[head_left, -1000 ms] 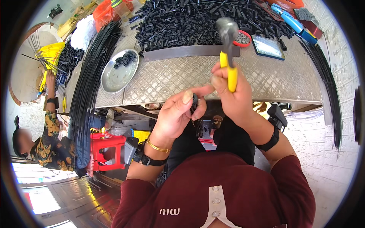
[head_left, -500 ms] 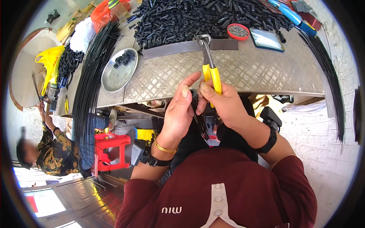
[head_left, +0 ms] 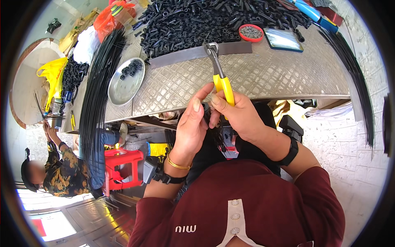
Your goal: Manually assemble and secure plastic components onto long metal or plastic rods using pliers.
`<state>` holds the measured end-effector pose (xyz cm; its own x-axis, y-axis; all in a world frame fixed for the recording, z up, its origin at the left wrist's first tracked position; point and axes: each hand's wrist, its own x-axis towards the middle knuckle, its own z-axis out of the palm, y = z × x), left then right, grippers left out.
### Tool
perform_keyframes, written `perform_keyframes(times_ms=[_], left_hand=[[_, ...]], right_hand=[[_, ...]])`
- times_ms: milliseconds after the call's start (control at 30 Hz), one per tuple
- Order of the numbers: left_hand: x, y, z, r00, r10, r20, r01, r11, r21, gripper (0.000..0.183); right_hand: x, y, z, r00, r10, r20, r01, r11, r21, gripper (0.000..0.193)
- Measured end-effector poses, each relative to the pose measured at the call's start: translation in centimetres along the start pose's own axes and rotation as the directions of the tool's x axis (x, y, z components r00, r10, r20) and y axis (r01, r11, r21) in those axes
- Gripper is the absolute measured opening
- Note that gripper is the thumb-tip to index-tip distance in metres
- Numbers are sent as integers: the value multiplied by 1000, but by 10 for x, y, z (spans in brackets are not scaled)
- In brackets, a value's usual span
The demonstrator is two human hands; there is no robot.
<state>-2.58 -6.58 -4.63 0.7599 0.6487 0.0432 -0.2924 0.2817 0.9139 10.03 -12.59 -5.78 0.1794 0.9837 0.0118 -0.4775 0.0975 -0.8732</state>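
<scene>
In my right hand [head_left: 242, 117] is a pair of end-cutting pincers [head_left: 224, 86] with yellow handles, its steel head pointing away from me over the table's near part. My fingers are wrapped round the lower handles. Close beside it, my left hand [head_left: 190, 128] is closed on a bundle of thin black strips [head_left: 216, 139], which hangs down between the hands toward my lap. A dark rounded end shows at the top of the bundle, by the left fingertips. The fingers of both hands nearly meet there and hide most of it.
A heap of black tubular parts [head_left: 197, 24] covers the far table behind a grey metal strip [head_left: 177, 57]. Nearby are a red dish of small metal pieces [head_left: 251, 33], a metal plate [head_left: 121, 92] and long black strips [head_left: 96, 86]. A co-worker [head_left: 66, 173] is at the left.
The pincers and my right hand have shifted slightly left and toward me. My left hand has dipped a little, still closed on the bundle. The view has turned slightly.
</scene>
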Motion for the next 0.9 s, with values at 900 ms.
perform_keyframes(times_ms=[900], left_hand=[[-7,-7,-8,999,13,30,-11,998,-62,66]], right_hand=[[-1,0,4,999,-5,43,5,1000,-8,20]])
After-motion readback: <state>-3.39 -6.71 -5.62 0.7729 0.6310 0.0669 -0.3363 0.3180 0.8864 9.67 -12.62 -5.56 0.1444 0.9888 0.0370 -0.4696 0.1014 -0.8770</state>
